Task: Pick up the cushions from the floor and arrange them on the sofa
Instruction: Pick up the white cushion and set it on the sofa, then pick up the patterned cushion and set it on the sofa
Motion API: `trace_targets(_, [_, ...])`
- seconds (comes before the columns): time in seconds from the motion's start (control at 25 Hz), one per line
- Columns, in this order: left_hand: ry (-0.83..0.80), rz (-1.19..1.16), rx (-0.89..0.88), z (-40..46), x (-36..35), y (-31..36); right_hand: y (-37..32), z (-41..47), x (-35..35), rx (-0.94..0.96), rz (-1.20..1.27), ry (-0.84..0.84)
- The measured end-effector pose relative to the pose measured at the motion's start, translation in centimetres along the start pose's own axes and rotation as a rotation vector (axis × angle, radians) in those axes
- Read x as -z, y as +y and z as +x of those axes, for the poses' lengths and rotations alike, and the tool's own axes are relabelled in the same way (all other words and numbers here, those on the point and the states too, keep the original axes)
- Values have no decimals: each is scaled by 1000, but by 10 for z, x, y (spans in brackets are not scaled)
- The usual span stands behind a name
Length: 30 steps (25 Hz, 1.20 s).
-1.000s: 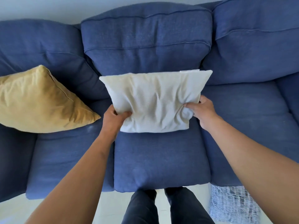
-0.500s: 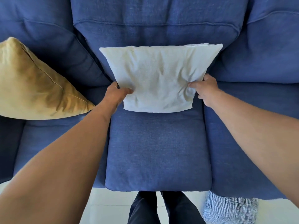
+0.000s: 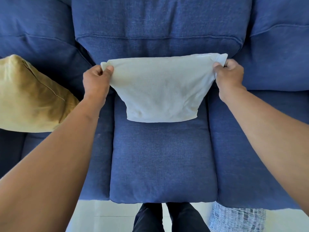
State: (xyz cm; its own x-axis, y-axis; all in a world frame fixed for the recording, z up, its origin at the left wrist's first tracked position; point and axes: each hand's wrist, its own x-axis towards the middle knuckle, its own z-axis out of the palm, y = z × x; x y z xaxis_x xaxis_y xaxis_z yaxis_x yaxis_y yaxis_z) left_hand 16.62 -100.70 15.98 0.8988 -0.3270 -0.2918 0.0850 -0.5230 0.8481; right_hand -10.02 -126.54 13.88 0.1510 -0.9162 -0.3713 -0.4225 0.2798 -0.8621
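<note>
A white cushion point(image 3: 160, 91) stands on the middle seat of the blue sofa point(image 3: 160, 161), leaning against the middle back cushion. My left hand point(image 3: 96, 81) pinches its top left corner and my right hand point(image 3: 229, 77) pinches its top right corner. A mustard yellow cushion point(image 3: 31, 97) rests on the left seat, tilted against the sofa back. On the floor at the lower right lies a blue and white patterned cushion point(image 3: 237, 218), partly hidden under the sofa's front edge.
The right sofa seat point(image 3: 250, 148) holds nothing. My dark trouser legs point(image 3: 167, 218) stand on the pale tiled floor point(image 3: 103, 215) just in front of the middle seat.
Both hands slid up from the white cushion's lower sides to its top corners. The cushion now sits lower against the sofa back, and the camera has moved closer.
</note>
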Motion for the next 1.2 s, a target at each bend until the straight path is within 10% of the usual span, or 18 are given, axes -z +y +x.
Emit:
trace_targets(0.52, [242,208,10,-72,5,7,9,-50,25,-4,-203,-42])
trace_targets(1.2, [-637,632,-481,-294,-29,-27,90,-283,144,39,-756,-53])
